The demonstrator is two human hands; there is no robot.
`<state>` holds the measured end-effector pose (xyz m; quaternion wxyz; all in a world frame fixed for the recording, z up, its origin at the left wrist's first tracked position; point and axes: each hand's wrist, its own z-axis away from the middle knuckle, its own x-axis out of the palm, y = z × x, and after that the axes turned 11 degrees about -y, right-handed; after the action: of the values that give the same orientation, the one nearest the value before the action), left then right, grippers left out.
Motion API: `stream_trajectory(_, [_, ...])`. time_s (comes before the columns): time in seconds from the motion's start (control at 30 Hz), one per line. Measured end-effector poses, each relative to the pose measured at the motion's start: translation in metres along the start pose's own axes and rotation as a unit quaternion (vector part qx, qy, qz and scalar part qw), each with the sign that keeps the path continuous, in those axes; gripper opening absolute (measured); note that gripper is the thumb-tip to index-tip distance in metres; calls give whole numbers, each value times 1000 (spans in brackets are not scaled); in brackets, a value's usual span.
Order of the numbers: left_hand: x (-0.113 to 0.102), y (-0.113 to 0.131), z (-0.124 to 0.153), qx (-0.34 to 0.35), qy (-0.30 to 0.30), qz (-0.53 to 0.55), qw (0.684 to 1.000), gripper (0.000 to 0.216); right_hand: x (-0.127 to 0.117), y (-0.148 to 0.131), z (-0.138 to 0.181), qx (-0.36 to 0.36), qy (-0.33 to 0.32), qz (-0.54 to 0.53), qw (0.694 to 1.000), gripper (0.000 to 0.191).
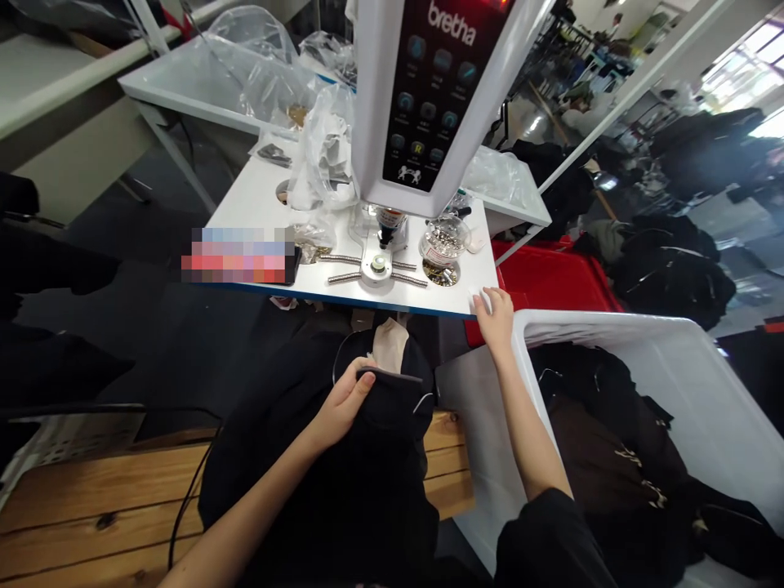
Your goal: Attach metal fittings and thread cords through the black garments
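Note:
My left hand (346,400) grips a folded edge of a black garment (373,482) lying across my lap, with a beige inner label or lining (389,347) showing above it. My right hand (495,317) rests on the front edge of the white worktable (257,196), holding nothing visible. Ahead stands a white bench press machine (422,98) marked "bretha", with a dark button panel. Its round base plate (378,263) lies on the table, between coiled metal springs (367,269). A glass dish of small metal fittings (444,243) stands just right of it.
Crumpled clear plastic bags (322,155) lie behind the machine. A white bin (612,335) of black garments sits right of my right arm, with a red bin (551,282) behind it. A wooden bench (104,490) lies at lower left. A pixelated patch covers the table's left edge.

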<state>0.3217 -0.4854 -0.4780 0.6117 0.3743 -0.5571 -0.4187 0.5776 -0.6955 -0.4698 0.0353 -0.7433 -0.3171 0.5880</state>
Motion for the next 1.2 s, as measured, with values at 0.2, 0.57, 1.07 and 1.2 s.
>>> stream_trajectory(0.2, [-2,-2,0,6,29,37,999,29,22,11,-14,-26,11,16,999,29])
stream_trajectory(0.57, [-6,-4,-4,-31,125,181,975,41,17,17,-22,-133,-38,110,984,33])
stream_trajectory(1.07, [-9,-8,-4,-30,137,227,964,40,5,28,-42,-211,-92,128,965,34])
stream_trajectory(1.2, [-9,-7,-5,-32,147,237,960,42,-4,-1,-15,-88,-11,-22,996,34])
